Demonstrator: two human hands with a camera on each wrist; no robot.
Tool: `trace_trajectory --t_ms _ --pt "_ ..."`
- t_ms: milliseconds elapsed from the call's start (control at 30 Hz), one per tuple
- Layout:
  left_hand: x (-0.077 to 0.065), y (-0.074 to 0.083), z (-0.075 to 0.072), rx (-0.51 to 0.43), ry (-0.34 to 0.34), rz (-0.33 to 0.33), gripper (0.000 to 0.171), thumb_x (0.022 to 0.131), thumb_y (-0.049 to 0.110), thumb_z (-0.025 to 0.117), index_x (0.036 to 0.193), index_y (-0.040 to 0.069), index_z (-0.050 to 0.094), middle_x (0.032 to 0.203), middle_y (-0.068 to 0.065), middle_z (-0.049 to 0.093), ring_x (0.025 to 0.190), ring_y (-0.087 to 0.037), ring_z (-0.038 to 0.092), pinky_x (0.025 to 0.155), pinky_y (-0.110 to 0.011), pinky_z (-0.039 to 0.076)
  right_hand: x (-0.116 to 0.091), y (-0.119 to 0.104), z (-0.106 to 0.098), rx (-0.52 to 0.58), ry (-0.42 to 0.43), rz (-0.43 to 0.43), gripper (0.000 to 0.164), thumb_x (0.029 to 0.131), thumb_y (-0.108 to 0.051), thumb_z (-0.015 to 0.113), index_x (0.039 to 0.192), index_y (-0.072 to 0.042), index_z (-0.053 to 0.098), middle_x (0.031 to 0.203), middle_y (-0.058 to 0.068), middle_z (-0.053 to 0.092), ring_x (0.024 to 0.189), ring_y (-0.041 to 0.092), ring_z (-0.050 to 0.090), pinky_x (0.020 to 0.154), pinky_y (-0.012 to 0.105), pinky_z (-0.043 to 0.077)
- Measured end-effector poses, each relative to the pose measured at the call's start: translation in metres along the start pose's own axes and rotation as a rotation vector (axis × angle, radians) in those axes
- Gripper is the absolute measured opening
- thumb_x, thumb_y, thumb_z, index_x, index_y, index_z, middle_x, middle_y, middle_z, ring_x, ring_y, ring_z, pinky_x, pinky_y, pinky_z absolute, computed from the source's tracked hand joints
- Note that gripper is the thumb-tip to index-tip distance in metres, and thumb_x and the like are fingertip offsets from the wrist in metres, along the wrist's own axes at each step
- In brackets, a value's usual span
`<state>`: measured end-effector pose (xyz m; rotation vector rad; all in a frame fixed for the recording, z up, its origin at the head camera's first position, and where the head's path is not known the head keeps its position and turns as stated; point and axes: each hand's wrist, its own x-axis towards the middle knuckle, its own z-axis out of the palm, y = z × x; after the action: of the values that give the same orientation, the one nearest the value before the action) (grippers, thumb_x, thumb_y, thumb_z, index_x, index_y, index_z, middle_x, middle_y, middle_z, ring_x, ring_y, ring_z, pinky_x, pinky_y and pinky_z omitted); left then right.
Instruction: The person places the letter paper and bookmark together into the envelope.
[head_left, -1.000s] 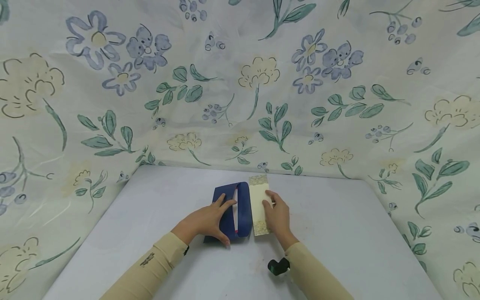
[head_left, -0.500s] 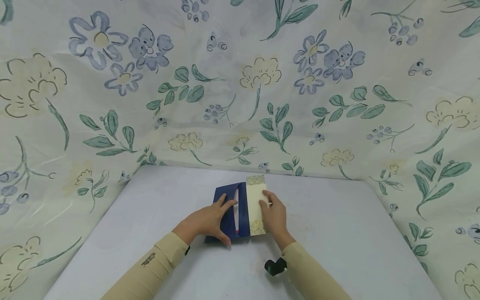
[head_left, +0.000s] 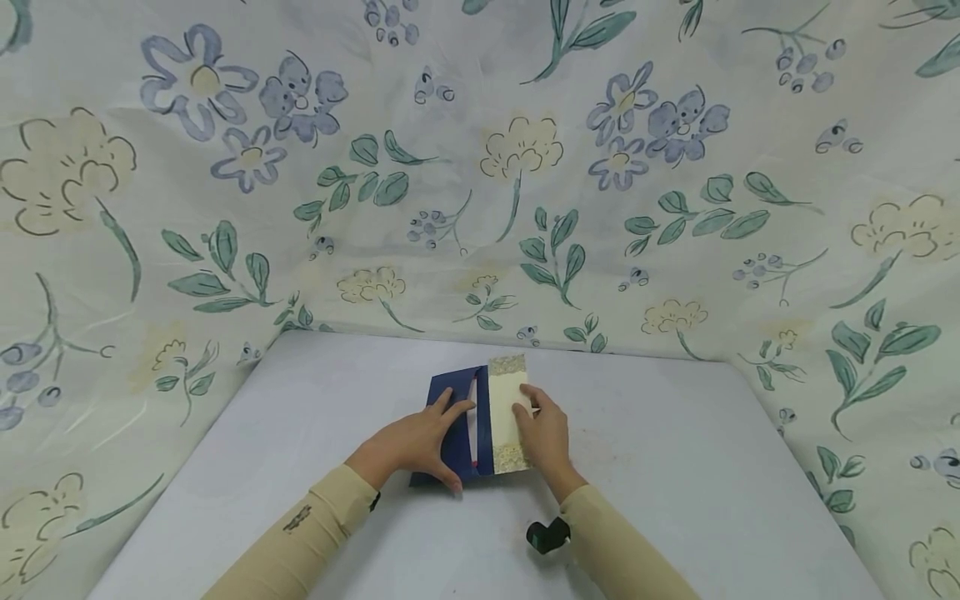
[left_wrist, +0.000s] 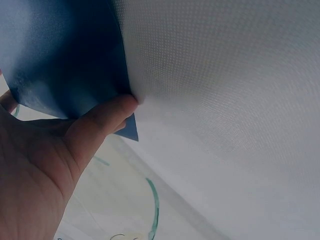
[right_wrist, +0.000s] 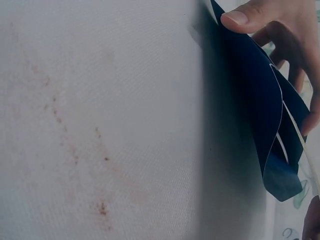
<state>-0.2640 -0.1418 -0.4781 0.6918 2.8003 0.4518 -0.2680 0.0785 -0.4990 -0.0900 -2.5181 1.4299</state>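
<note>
A dark blue paper envelope (head_left: 459, 382) lies on the white table, white paper (head_left: 472, 433) showing in its long slit. My left hand (head_left: 420, 437) rests on its left part, fingers spread, the thumb at the near edge. That thumb lies along the blue edge in the left wrist view. My right hand (head_left: 547, 429) pinches the right edge of a cream strip (head_left: 507, 408) with patterned ends, over the envelope's right side. Whether strip and envelope are joined, I cannot tell. In the right wrist view, the blue paper (right_wrist: 250, 100) curves into a loop under my right thumb.
The white table (head_left: 675, 467) spreads around both hands, with faint brownish specks (right_wrist: 102, 210) right of the envelope. Floral cloth (head_left: 450, 208) hangs behind and at both sides. A small black object (head_left: 547, 536) sits by my right wrist.
My right hand has moved left with the cream strip, which now covers more of the envelope's right part. The left hand has stayed in place.
</note>
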Motion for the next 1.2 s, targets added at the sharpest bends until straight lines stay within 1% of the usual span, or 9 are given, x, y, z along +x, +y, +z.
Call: trace_trajectory --t_ms 267,500,867,1200 --pt "-0.0009 -0.0010 0.0007 0.006 0.008 0.004 0.127 0.057 0.064 0.093 0.159 0.025 0.029 0.164 -0.031 0.016 0.134 -0.051 0.047 0.102 -0.060 0.047 -0.0001 0.0034 0.0055 -0.014 -0.013 0.011 0.038 0.095 -0.017 0.070 0.132 -0.009 0.067 0.106 0.008 0.070 0.079 0.015 0.057 0.067 0.029 0.047" --pt "-0.0012 -0.0013 0.0014 0.012 0.012 0.003 0.127 0.056 0.065 0.093 0.159 0.026 0.029 0.164 -0.030 0.016 0.135 -0.051 0.046 0.103 -0.060 0.046 -0.0012 0.0047 0.0073 -0.020 -0.030 0.010 0.038 0.095 -0.017 0.070 0.132 -0.008 0.067 0.106 0.009 0.071 0.080 0.016 0.059 0.069 0.031 0.049" --pt "-0.0019 0.0013 -0.0014 0.012 0.006 -0.003 0.127 0.056 0.064 0.093 0.159 0.025 0.029 0.164 -0.030 0.016 0.135 -0.051 0.046 0.102 -0.060 0.046 -0.0012 0.0036 0.0073 -0.039 -0.025 0.014 0.037 0.093 -0.015 0.071 0.129 -0.007 0.069 0.103 0.010 0.072 0.081 0.017 0.062 0.071 0.034 0.051" --pt "-0.0004 -0.0009 0.0011 0.011 0.008 0.009 0.127 0.056 0.065 0.093 0.159 0.025 0.029 0.164 -0.031 0.016 0.136 -0.051 0.046 0.102 -0.060 0.046 0.0013 0.0019 0.0082 -0.063 -0.027 0.007 0.036 0.092 -0.014 0.071 0.127 -0.006 0.070 0.102 0.011 0.073 0.077 0.016 0.061 0.068 0.032 0.051"
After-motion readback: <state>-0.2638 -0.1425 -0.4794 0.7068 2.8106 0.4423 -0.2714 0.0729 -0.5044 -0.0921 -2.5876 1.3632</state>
